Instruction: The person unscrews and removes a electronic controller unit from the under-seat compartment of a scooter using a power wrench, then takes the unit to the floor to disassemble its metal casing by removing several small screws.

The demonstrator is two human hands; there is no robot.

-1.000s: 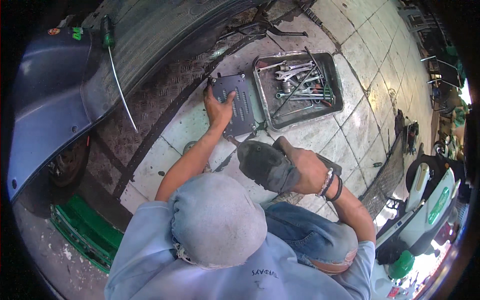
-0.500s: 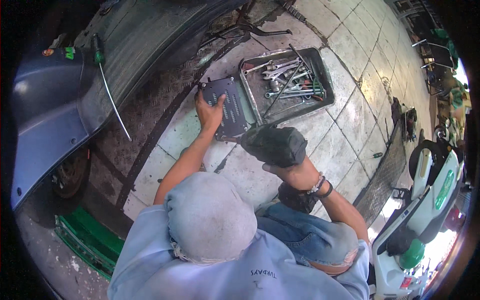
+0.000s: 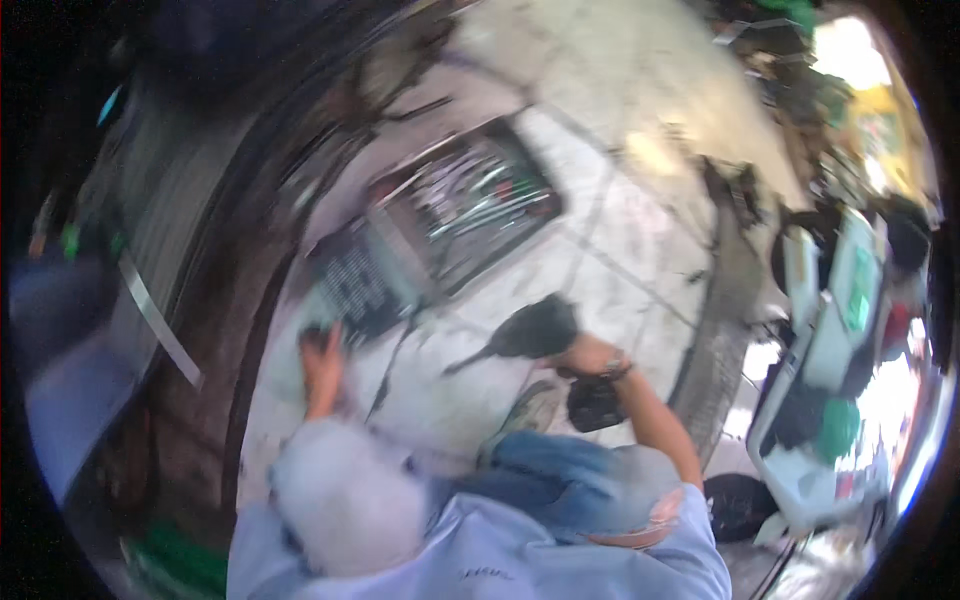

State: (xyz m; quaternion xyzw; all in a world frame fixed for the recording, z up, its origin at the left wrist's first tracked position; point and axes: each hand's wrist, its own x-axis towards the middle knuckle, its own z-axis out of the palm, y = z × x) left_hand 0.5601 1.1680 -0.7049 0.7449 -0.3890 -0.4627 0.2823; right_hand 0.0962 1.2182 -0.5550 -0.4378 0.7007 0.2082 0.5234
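Observation:
My right hand (image 3: pixel 583 356) is closed round the grip of a black cordless power driver (image 3: pixel 535 328), whose bit points left and slightly down over the floor tiles. The battery end hangs below my wrist. My left hand (image 3: pixel 322 372) is low at the near left corner of a dark flat plate (image 3: pixel 358 285) with rows of slots. A small dark shape shows at its fingertips, but motion blur hides the fingers and whether they hold it. The plate lies on the tiles against a metal tray (image 3: pixel 548 207) of wrenches and other hand tools (image 3: pixel 475 195).
A long metal screwdriver shaft (image 3: pixel 158 318) rests on the dark vehicle body at left. A white and green scooter (image 3: pixel 815 400) stands at right, beside a dark textured strip (image 3: pixel 700 350) on the floor. Something green (image 3: pixel 175 555) lies at lower left.
My left hand has come off the plate and drawn back toward me. The driver has moved away from the plate's near edge. The whole view has swung and blurred.

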